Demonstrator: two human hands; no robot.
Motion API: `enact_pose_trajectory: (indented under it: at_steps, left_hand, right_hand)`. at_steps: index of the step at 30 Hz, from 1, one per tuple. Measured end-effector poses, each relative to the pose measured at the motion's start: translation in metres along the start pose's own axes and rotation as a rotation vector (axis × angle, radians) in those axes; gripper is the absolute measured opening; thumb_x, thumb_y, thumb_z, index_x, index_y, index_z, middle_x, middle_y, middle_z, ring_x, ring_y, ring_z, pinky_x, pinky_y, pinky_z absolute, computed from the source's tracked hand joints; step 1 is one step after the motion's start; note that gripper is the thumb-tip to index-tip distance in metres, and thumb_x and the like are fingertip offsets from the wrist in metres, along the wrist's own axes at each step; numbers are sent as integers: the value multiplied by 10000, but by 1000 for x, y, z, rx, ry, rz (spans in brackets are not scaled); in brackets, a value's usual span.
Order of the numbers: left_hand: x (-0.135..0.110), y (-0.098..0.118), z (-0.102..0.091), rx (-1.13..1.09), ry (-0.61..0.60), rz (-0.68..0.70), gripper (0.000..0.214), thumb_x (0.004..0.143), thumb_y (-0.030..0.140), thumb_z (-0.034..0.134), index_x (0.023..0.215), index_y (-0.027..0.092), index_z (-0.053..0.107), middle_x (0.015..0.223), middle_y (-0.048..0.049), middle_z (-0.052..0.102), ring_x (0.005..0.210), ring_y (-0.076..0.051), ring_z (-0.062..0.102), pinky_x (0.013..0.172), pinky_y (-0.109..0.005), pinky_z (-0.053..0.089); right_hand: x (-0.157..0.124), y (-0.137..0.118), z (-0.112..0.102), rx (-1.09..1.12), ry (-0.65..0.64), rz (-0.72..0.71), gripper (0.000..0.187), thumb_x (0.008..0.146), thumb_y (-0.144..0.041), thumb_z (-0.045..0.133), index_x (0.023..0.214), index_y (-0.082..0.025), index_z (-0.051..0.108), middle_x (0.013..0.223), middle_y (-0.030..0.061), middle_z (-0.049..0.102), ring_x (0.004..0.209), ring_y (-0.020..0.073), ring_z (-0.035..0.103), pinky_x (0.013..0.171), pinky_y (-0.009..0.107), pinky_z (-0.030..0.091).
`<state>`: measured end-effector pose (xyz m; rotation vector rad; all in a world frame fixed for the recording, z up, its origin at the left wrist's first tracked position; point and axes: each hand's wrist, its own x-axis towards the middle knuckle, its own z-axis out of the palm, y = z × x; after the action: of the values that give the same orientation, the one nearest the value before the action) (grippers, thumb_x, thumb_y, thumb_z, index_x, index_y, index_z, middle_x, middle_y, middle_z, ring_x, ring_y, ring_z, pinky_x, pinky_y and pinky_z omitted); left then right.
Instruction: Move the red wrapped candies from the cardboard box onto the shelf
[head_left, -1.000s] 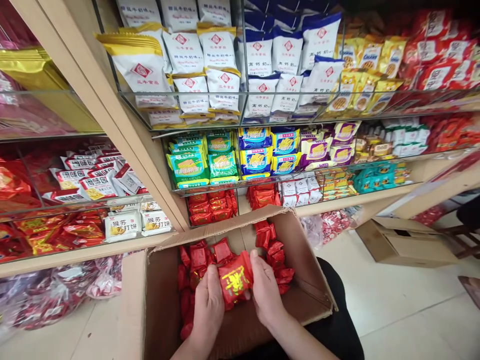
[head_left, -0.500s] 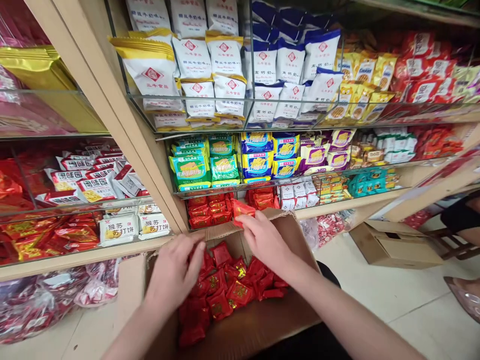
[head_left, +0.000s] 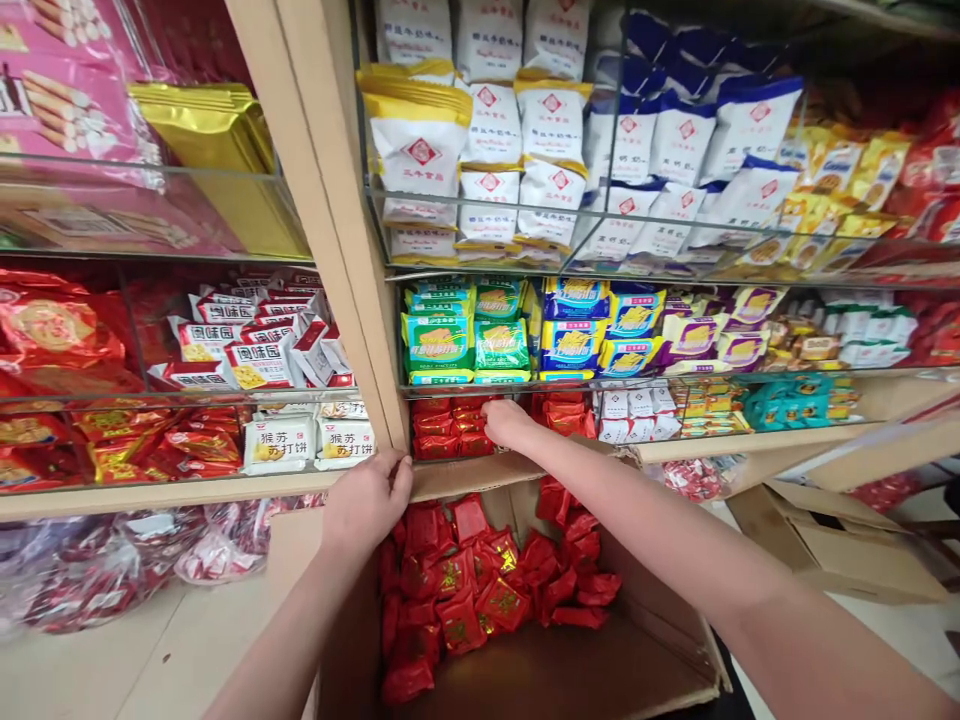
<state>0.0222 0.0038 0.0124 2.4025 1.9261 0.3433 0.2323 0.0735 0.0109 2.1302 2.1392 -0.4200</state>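
An open cardboard box [head_left: 660, 620] sits below me, holding several red foil packets [head_left: 480, 590]. My left hand [head_left: 367, 500] rests at the box's far left corner, against the wooden shelf edge [head_left: 187, 492], with its fingers curled over the box rim. My right hand [head_left: 510, 422] reaches into the lowest shelf compartment, between two stacks of red packets [head_left: 442, 430]. Its fingertips are hidden inside the compartment, so I cannot see what it holds.
Glass-fronted shelves hold white snack bags [head_left: 487, 150], green and blue biscuit packs [head_left: 525, 330] and red packets [head_left: 247, 350]. A wooden upright [head_left: 337, 220] divides the shelving. Clear bags of sweets [head_left: 112, 570] lie on the floor at left. Another cardboard box [head_left: 847, 540] lies at right.
My right hand lifted a red packet from the box and moved it forward into the lowest compartment. My left hand left the packets and went to the box's far corner. The view shifted left.
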Motion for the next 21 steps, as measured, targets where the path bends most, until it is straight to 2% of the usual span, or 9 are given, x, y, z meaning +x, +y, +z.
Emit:
enact_pose_trajectory:
  at_steps: [7,11,15,18,20,21]
  left_hand:
    - [2,-3,4,2,20,7,349,818,421,254,786,250,557,722,-4,633,655,-170,577,515,-245,297]
    - [1,-3,4,2,7,6,348,816,420,259,788,247,559,730,-6,631,653,-167,572,519,-247,292]
    - [0,-3,4,7,9,0,344,818,421,253,777,251,550,720,-1,628,646,-167,569,514,-247,288]
    - [0,-3,4,9,12,-2,341,820,422,247,760,254,539,719,7,626,651,-170,571,510,-244,286]
    - [0,-2,4,12,11,0,344,820,424,245,762,255,538,720,6,625,651,-171,571,511,-245,284]
    - [1,-2,5,14,10,1,348,820,425,243,766,255,541,721,4,625,650,-171,570,512,-246,283]
  right_hand:
    - [13,-3,14,-87,46,58,268,859,-141,326,1016,-139,543,986,117,598,917,183,554,745,295,422]
    - [11,0,16,-132,76,43,305,851,-139,316,1097,-159,496,968,122,604,901,184,562,744,273,405]
    - [-2,2,9,-185,110,-8,375,845,-122,302,1201,-204,385,932,109,606,881,190,570,724,284,415]
    - [-19,3,5,-243,143,-44,443,838,-89,274,1263,-215,284,975,144,571,886,207,569,705,312,428]
    - [-28,4,6,-274,146,-76,444,834,-79,266,1261,-199,286,1004,162,553,893,212,568,698,319,435]
    - [-30,4,7,-285,135,-98,420,828,-77,279,1230,-184,339,1001,162,557,888,210,571,695,313,439]
